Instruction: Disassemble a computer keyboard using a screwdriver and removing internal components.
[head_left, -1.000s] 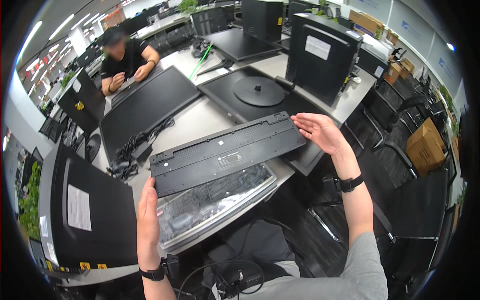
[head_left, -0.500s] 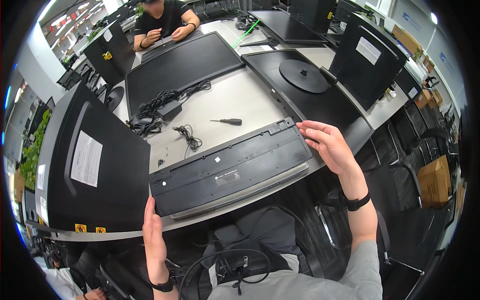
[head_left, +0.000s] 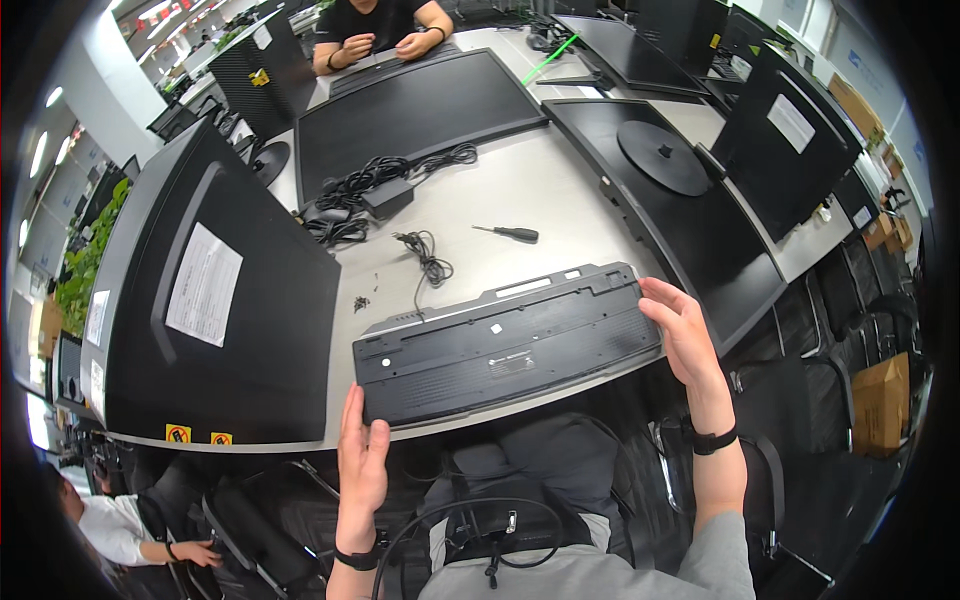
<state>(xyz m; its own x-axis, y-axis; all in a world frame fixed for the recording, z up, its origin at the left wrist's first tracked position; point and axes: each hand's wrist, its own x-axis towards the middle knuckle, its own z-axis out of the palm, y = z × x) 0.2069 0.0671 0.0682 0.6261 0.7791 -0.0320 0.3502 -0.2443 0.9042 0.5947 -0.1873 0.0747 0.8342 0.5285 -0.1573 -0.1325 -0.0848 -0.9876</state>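
A black keyboard bottom cover [head_left: 500, 350] lies face down along the table's near edge, dotted with screw holes. Beyond its far edge shows a strip of another keyboard part [head_left: 520, 289] with pale slots, mostly hidden under the cover. At the cover's left end, my left hand [head_left: 362, 462] rests its straight fingers against the corner, thumb apart. My right hand [head_left: 682, 325] touches the opposite end with outstretched fingers. A thin coiled cable [head_left: 430, 265] runs to the keyboard's far side. Farther off lies a dark-handled screwdriver [head_left: 515, 235], and small loose screws [head_left: 361, 303] are scattered to the left.
A black computer tower [head_left: 230, 310] stands at left, another tower [head_left: 790, 135] at far right. Flat monitors [head_left: 420, 110] lie beyond, one with a round stand base [head_left: 662, 157]. Bundled cables [head_left: 370, 190] sit mid-table. Across sits another person [head_left: 375, 25].
The cover has shifted toward me relative to the part beneath, whose far edge now shows instead of its near edge. Both hands stay at the ends. The head view has moved too.
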